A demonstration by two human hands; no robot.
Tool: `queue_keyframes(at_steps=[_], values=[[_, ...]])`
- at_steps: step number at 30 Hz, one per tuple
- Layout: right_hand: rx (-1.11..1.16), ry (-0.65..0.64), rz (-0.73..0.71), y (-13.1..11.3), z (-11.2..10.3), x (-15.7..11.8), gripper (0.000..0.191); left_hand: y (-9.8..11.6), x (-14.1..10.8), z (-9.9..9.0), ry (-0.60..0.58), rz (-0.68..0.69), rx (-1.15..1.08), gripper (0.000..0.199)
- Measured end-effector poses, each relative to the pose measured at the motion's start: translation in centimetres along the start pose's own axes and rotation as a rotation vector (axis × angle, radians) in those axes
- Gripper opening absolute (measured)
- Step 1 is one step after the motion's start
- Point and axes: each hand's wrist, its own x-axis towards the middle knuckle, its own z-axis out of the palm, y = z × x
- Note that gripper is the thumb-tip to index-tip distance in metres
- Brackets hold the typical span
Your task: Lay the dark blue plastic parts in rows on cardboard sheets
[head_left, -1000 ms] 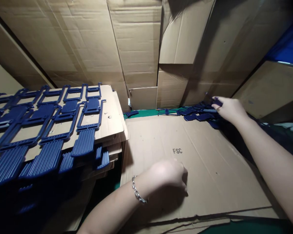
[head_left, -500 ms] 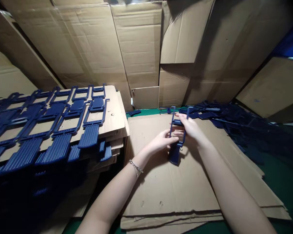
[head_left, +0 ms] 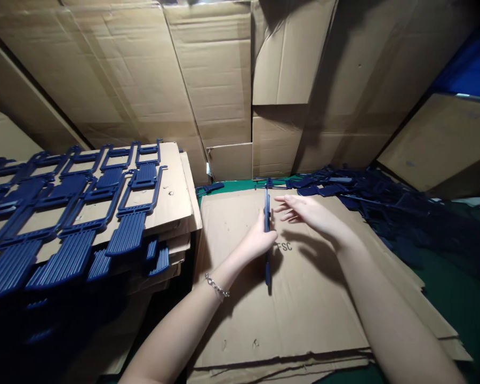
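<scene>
My left hand (head_left: 261, 237) is closed around a dark blue plastic frame piece (head_left: 268, 266), which it holds edge-on above the cardboard stack. Seen this way, the piece is a thin upright strip, and its flat faces are hidden. Just to the right, my right hand (head_left: 300, 209) has its fingers stretched out and apart. It holds nothing and appears separate from the piece. Below both hands, the top cardboard sheet (head_left: 304, 314) bears the printed letters "FSC".
At left, rows of similar blue frames (head_left: 126, 234) lie on stacked cardboard (head_left: 180, 205), their ribbed ends overhanging its front edge. A tangled pile of blue parts (head_left: 356, 184) lies at right on a green surface (head_left: 436, 298). Cardboard walls (head_left: 216, 69) stand behind.
The blue frame piece has turned from showing its open frame to edge-on and shifted slightly left. My right hand has let go of it and opened; my left hand keeps hold.
</scene>
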Motion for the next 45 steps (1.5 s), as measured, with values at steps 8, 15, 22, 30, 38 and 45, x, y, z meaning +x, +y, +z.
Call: queue_keyframes(at_steps=[8, 15, 22, 30, 38, 45], values=[[-1.173, 0.312, 0.01, 8.0, -14.7, 8.6, 0.05, -0.1, 1.4, -1.7, -0.062, -0.238, -0.009, 0.024], [-1.44, 0.13, 0.033, 9.0, -15.8, 13.5, 0.051, 0.2, 1.3, -1.7, -0.079, -0.239, 0.006, 0.024], [-1.572, -0.018, 0.203, 8.7, -12.8, 16.3, 0.036, 0.2, 1.5, -1.8, -0.073, -0.237, -0.041, 0.027], [-1.589, 0.032, 0.033, 10.0, -13.6, 15.3, 0.035, 0.0, 1.5, -1.8, -0.084, -0.214, -0.062, 0.037], [-1.576, 0.2, -0.074, 7.0, -16.2, 13.6, 0.021, -0.5, 1.6, -1.8, -0.072, -0.192, -0.081, 0.037], [-1.375, 0.474, -0.084, 4.1, -17.1, 12.0, 0.027, -0.4, 1.7, -2.3, -0.141, -0.193, -0.129, 0.029]])
